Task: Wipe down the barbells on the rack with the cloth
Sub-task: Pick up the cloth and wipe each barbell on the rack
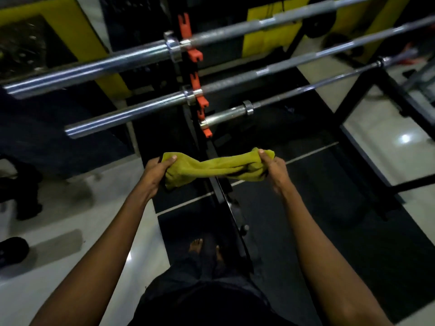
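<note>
Stretching between both hands, the cloth point(211, 169) is a yellow-green strip of soft, napped fabric, twisted and bunched into a loose rope with dark smudges in its folds. The left hand point(155, 172) grips one bunched end, thumb flat on top and fingers curled beneath. The right hand point(274, 171) grips the other end, thumb pressed against the fabric and fingers wrapped round it. The cloth is held in the air in front of the rack point(220, 187), below the barbells point(235, 82) and touching none of them.

Three barbells lie across the rack, stepped one above another. The top bar point(94, 67) has a thick, polished chrome sleeve, a ringed collar and a duller grey shaft with a rougher band that looks knurled. The middle bar point(131, 112) has the same form, smooth and mirror-bright at the sleeve. The low bar point(226, 114) has a shorter sleeve and a thin, dark shaft. Each sits at a blocky orange hook point(196, 56) on the rack's black, flat-sided steel upright.

Matte black mats point(317, 208) lie under the rack, and the glossy pale tiles point(70, 222) beside them throw back the light. Yellow pads point(266, 34) stand behind. A bare foot point(195, 247) shows on a mat.
</note>
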